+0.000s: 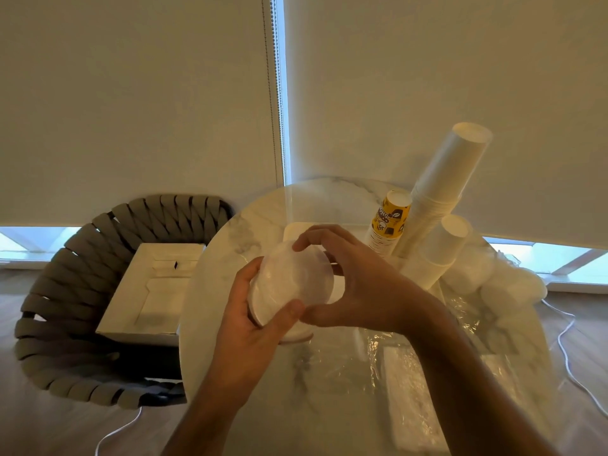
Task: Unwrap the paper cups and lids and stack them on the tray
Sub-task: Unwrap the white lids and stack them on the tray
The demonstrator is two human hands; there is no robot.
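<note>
Right above the marble table (230, 324), both hands are wrapped around a short stack of white lids (291, 284). Left hand (253, 327) cups it from below-left, thumb curled over the near edge; right hand (348, 284) closes in from the right, fingertips (301, 245) on the far rim and thumb underneath. So neither hand is free, both grip the same thing.

The stack's flat face tilts toward the camera, and its short axis runs roughly away from the viewer. I can't tell if there's still film on it — looks a bit glossy.

The tray (297, 229) peeks out just past the fingers, so my guess is the drop-off is a short reach forward. Right of it stand the stacked white cups (444, 182) and a yellow printed stack (390, 218), leaning. Crumpled clear wrap (411, 350) covers the near-right tabletop. Woven chair (65, 291) with a cardboard box (154, 287) sits left, blinds (131, 93) behind.
</note>
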